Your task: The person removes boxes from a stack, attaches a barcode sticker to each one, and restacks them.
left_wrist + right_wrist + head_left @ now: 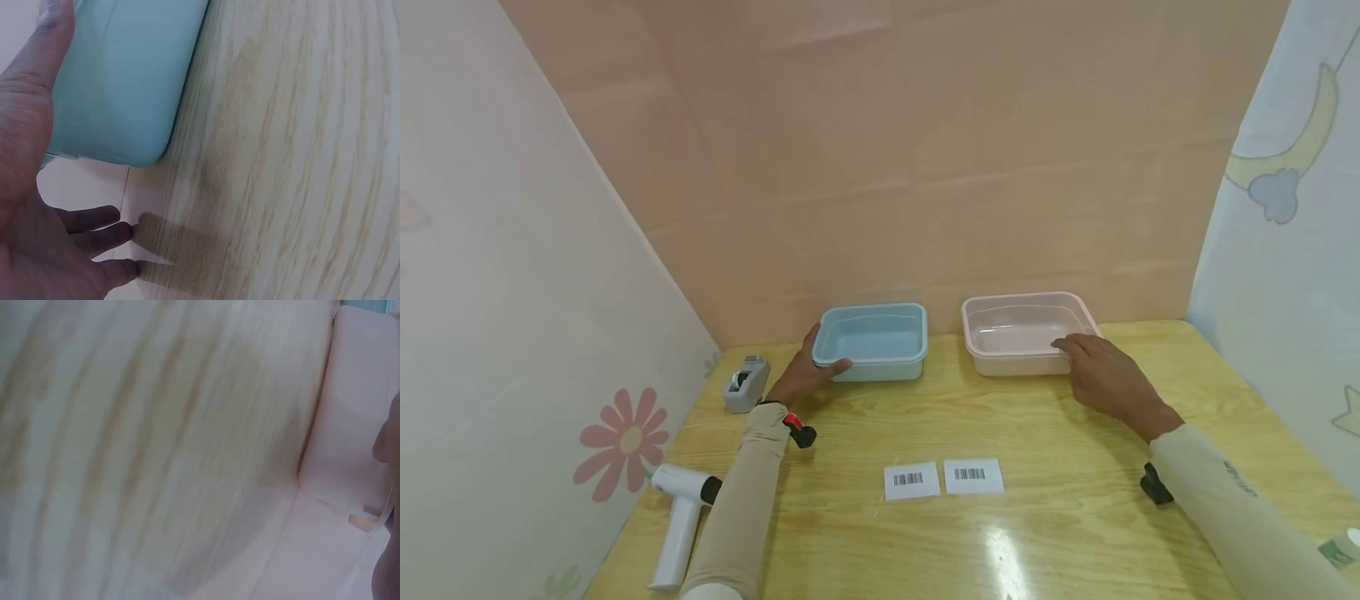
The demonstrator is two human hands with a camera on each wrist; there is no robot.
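Mid-frame on the wooden table, the left hand rests against the near left corner of the blue tub, thumb on its front rim, while the right hand lies with straight fingers on the near right rim of the pink tub. Two barcode labels lie side by side at lower centre. A grey tape dispenser sits left of the blue tub, and a white handheld tool lies at lower left.

The head view looks down and forward over the table. Each wrist view sits close: left shares the blue tub, right the pink tub.
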